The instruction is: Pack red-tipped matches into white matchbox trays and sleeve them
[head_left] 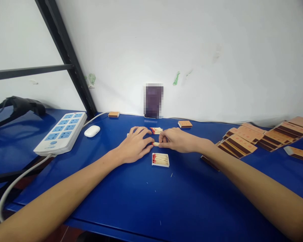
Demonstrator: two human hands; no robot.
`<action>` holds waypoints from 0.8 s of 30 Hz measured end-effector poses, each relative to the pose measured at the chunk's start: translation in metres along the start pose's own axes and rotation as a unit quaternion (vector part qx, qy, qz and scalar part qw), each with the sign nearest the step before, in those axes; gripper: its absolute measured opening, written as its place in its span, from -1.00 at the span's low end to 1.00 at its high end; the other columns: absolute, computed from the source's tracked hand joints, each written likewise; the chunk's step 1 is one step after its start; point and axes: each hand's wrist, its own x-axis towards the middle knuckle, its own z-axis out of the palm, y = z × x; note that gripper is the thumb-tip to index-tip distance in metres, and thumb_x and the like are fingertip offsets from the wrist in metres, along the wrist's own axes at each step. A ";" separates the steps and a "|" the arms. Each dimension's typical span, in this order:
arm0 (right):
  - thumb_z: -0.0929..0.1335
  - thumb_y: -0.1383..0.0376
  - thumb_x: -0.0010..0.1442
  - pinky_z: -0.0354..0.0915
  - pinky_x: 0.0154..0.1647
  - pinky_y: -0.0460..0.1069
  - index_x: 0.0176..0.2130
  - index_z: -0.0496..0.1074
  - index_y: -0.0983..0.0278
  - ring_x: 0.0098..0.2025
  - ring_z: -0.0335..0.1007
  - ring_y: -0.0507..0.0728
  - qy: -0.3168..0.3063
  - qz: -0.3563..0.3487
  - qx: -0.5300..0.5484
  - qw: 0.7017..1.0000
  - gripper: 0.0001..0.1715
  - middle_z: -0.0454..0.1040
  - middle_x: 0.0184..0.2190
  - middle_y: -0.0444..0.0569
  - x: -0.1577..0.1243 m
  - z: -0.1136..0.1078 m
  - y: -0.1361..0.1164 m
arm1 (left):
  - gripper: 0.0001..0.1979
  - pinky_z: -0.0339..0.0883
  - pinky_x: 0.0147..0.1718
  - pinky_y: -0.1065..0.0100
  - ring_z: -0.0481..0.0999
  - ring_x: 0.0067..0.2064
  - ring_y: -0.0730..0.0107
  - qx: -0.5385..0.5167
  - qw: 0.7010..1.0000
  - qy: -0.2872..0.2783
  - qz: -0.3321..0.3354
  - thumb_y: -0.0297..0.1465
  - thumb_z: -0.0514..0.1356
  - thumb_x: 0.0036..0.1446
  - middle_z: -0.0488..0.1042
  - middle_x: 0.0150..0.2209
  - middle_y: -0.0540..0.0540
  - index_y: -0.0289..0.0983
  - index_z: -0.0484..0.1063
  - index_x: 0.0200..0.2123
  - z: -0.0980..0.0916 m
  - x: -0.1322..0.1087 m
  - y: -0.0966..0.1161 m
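Between my two hands lies a small bundle of red-tipped matches point(156, 144). My right hand point(174, 139) pinches its plain end. At the red tips are the fingertips of my left hand point(136, 144), whose fingers are spread over the table. Just behind, a loose pile of matches point(157, 130) rests on the blue surface. Nearer to me, an open white matchbox tray point(160, 160) holds several matches with their red heads at the left. A small white edge shows behind my left hand, mostly hidden by it.
Closed matchboxes point(113, 114) point(185, 124) stand near the wall. Many flat matchbox sleeves point(244, 134) overlap at the right. A power strip point(62, 132) and a white case point(92, 131) lie at the left on the blue table point(131, 201). A pixelated dark object point(153, 101) leans against the wall.
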 end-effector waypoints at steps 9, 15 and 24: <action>0.28 0.14 0.21 0.09 -0.49 -0.08 -0.39 0.37 0.26 -0.48 0.26 0.02 -0.004 -0.022 0.023 0.999 -0.74 0.41 -0.51 -0.12 -0.001 0.003 -0.005 | -0.74 0.11 -0.01 0.11 0.27 0.04 0.17 -0.020 1.000 -0.007 -0.018 -0.27 0.00 0.31 0.36 -0.03 -0.14 -0.24 0.43 -0.15 0.001 0.001 0.000; 0.27 0.19 0.21 0.08 -0.48 -0.07 -0.35 0.39 0.26 -0.48 0.24 0.02 -0.007 -0.036 0.019 0.999 -0.80 0.43 -0.47 -0.12 -0.002 0.002 -0.005 | -0.77 0.12 -0.07 0.18 0.28 -0.02 0.21 -0.025 1.000 -0.011 -0.009 -0.30 0.00 0.32 0.37 -0.08 -0.11 -0.24 0.41 -0.19 0.001 0.002 0.001; 0.25 0.20 0.24 0.09 -0.45 -0.05 -0.30 0.43 0.25 -0.41 0.29 0.05 -0.002 -0.023 -0.040 0.999 -0.78 0.48 -0.39 -0.06 -0.002 0.004 -0.008 | -0.79 0.12 -0.08 0.18 0.26 -0.04 0.20 0.000 1.000 -0.027 -0.010 -0.31 -0.01 0.32 0.36 -0.09 -0.12 -0.26 0.38 -0.20 -0.002 0.004 0.003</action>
